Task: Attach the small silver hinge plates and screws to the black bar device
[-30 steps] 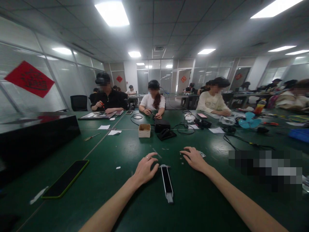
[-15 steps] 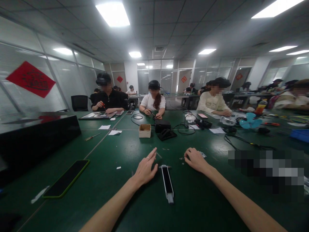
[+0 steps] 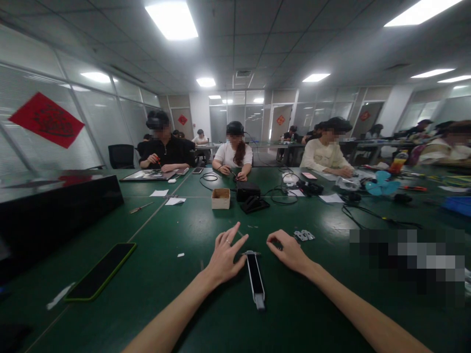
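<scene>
My left hand (image 3: 227,252) has its fingers spread, low over the green table. Its thumb is at the top end of a long, narrow device with a black face and white frame (image 3: 255,277), which has a grey end piece pointing toward me. My right hand (image 3: 289,251) is closed, thumb and forefinger brought together; whatever is between them is hidden. Several small silvery plates (image 3: 304,235) lie just beyond it, on the right. A thin, pale strip (image 3: 241,234) shows by my left fingertips.
A phone with a green edge (image 3: 101,272) lies at left, beside a black box-like object (image 3: 59,215). Ahead are a small cardboard box (image 3: 221,199), a black device (image 3: 248,192) and cables. A screwdriver (image 3: 142,208) is far left. Several people sit across the table.
My right hand has moved left, toward the device, uncovering the silvery plates. My left hand has shifted slightly right, and its fingers have spread further.
</scene>
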The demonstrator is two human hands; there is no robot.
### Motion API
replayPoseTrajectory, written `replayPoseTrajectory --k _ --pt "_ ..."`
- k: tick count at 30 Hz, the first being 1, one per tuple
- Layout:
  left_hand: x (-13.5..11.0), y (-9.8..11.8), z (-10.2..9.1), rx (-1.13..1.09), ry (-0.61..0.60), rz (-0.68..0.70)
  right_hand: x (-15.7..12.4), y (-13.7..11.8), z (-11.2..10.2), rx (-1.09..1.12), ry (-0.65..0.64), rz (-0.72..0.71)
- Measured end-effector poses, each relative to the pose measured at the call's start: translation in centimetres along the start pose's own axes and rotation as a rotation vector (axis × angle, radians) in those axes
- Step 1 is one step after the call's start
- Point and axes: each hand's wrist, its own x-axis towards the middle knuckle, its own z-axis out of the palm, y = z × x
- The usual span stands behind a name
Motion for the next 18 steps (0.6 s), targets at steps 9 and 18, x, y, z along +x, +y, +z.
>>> replayPoseTrajectory --k 9,18 --pt "0.0 1.0 -0.4 -0.010 -0.010 0.053 -0.8 -4.5 1.7 0.281 -0.034 0.060" --pt "0.0 0.6 0.8 -0.111 0.019 0.129 -1.0 -4.6 1.7 0.349 -0.078 0.096"
